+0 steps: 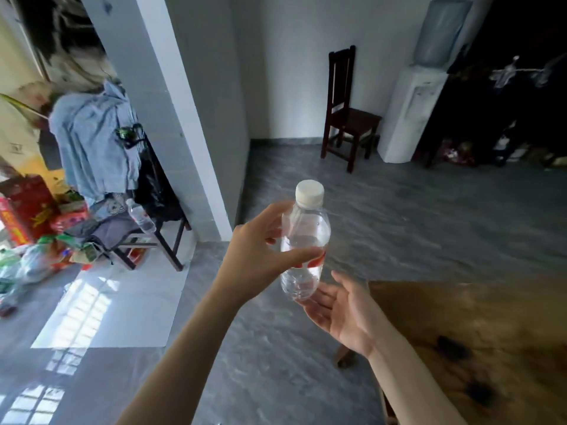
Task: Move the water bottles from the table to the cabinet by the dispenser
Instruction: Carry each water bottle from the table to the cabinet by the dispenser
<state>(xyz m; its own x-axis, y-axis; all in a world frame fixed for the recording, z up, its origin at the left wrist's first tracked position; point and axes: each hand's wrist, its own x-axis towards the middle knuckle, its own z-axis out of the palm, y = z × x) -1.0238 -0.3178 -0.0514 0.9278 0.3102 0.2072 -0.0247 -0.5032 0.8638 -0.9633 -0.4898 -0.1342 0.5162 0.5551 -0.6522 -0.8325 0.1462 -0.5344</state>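
Observation:
A clear water bottle [305,240] with a white cap and a red label is held upright in mid-air over the grey floor. My left hand [260,253] grips it around the middle, thumb across the label. My right hand [340,311] is palm up with fingers spread, just under the bottle's base, touching or nearly touching it. The wooden table [478,342] lies at the lower right. The white water dispenser [411,115] stands at the far right wall, with a dark cabinet [506,96] next to it. A second bottle [140,216] lies on a chair at left.
A dark wooden chair [346,115] stands against the back wall left of the dispenser. A white pillar [171,102] divides the room. At left, a chair draped with blue clothing [92,139], red boxes and bags [27,216] crowd the floor.

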